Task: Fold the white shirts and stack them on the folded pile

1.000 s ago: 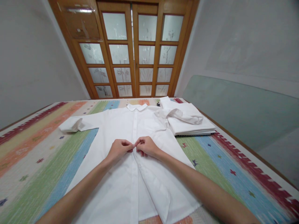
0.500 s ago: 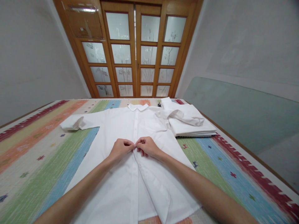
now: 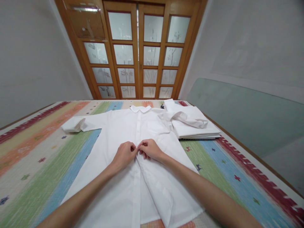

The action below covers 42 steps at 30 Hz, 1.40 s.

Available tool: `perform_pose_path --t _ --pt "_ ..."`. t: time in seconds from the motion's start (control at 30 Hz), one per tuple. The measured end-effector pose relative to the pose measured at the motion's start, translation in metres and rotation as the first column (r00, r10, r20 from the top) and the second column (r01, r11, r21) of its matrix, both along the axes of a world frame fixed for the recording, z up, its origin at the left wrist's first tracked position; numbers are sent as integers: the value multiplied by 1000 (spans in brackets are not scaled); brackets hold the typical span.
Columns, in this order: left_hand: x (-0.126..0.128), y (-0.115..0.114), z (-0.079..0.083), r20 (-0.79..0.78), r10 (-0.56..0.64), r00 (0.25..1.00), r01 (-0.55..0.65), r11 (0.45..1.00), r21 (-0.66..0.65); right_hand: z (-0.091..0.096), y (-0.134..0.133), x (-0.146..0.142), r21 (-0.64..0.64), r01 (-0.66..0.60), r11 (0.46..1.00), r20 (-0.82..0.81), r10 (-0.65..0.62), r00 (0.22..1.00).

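A white button-up shirt (image 3: 123, 133) lies flat, front up, on a striped multicoloured cloth (image 3: 42, 158), collar pointing away from me. My left hand (image 3: 124, 154) and my right hand (image 3: 148, 149) meet at the shirt's button placket about halfway down. Both pinch the fabric edges there, fingertips nearly touching. Above my hands the placket is closed; below them the two front panels spread apart. The shirt's left sleeve stretches out to the left, its cuff rolled.
A stack of folded white garments (image 3: 194, 126) sits at the far right of the cloth, with the shirt's other sleeve draped over it. Wooden doors with frosted glass panes (image 3: 140, 53) stand behind. A pale green surface (image 3: 249, 117) runs along the right.
My hands stay pinched at the same spot on the placket; the left hand has shifted slightly to the right. The camera tilted a little.
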State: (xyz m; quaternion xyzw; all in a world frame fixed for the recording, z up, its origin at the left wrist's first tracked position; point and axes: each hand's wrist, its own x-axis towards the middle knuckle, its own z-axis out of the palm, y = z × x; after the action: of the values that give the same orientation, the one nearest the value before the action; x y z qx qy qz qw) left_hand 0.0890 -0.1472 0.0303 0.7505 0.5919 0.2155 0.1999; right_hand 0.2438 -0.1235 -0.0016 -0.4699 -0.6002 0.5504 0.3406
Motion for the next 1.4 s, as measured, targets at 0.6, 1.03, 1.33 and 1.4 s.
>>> perform_pose_path --t 0.6,1.03,1.33,1.4 --pt "-16 18 -4 424 41 905 78 962 -260 0 2 6 -4 -73 997 -34 73 997" --pt "-12 10 -3 493 185 850 30 917 -397 -1 5 12 28 -126 992 30 125 992" --pt "-12 13 -14 555 240 796 43 893 -448 -2 0 9 214 -72 974 174 35 984" --pt "-12 13 -15 562 223 797 50 902 -428 -2 0 9 211 -77 975 169 41 985"
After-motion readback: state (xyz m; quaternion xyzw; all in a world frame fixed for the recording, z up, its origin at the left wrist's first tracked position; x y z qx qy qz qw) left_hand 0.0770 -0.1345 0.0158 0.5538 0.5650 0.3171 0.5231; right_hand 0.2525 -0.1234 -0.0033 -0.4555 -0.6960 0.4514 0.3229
